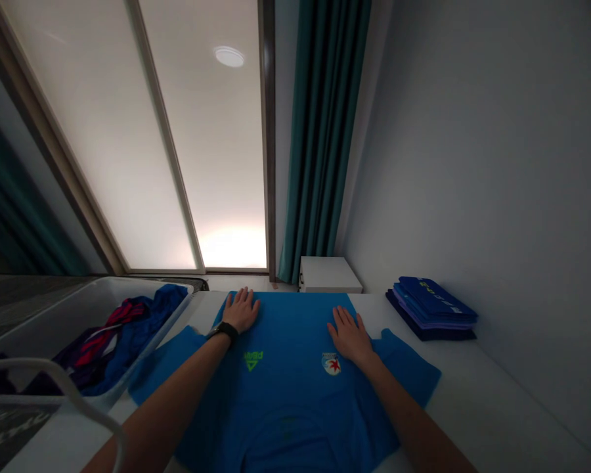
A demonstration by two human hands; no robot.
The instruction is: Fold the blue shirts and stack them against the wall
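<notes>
A blue short-sleeved T-shirt (pixel 290 328) lies spread out on the white table, its neckline toward me and its sleeves out to both sides. It has a green logo on the left of the chest and a round badge with a red star on the right. My left hand (pixel 241 310), with a dark band on the wrist, rests flat on the shirt's far left part, fingers stretched away from me. Opposite it, my right hand (pixel 349 334) lies flat near the shirt's right edge, fingers extended. Neither hand grips the cloth.
To the left stands a white plastic tub (pixel 98 286) with crumpled blue, red and purple clothes (pixel 128 335). A stack of folded blue and purple clothes (pixel 433 305) sits on the table (pixel 497 407) at right. Behind are a white cabinet (pixel 329 272) and a teal curtain (pixel 322 144).
</notes>
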